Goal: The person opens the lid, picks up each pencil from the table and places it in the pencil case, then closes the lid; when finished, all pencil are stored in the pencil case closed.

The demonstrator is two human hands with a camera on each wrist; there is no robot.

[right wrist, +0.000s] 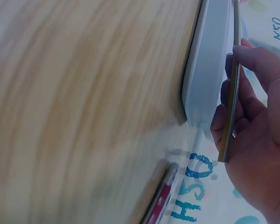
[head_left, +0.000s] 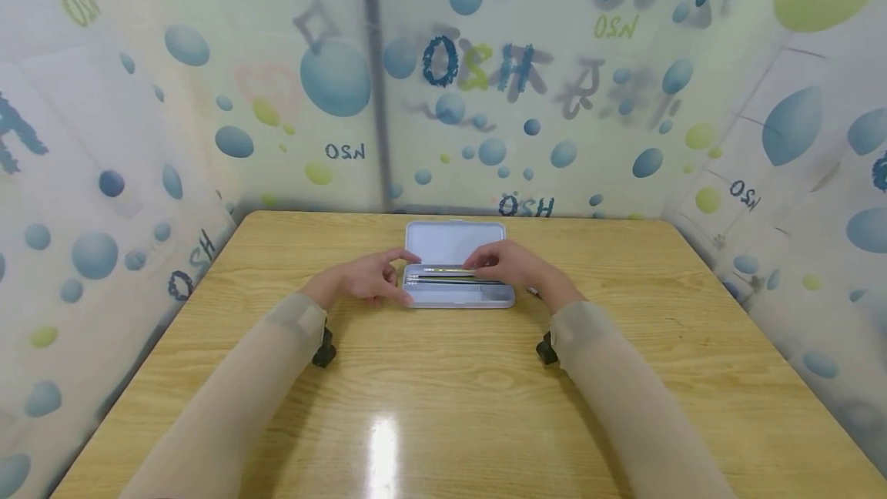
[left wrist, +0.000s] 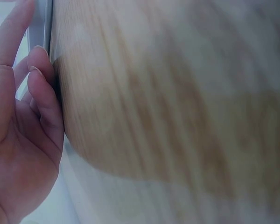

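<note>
A white pencil case (head_left: 443,303) lies with its lid (head_left: 455,239) raised at the far side. My left hand (head_left: 370,277) rests at its left end, thumb by the front corner and forefinger stretched toward the hinge corner. In the left wrist view that forefinger is straight, the other fingers loosely bent. Over the right part of the case, my right hand (head_left: 509,262) pinches a thin yellow-and-dark pencil (right wrist: 231,107) between thumb and fingers. The pencil runs along the palm, beside the case wall (right wrist: 207,65). Several slim writing tools (head_left: 443,270) show inside the case.
A red pen with a silver end (right wrist: 161,200) lies on the wooden table (head_left: 443,376) right of the case, partly behind my right wrist in the head view. Printed curtains (head_left: 277,83) stand round the table's back and sides.
</note>
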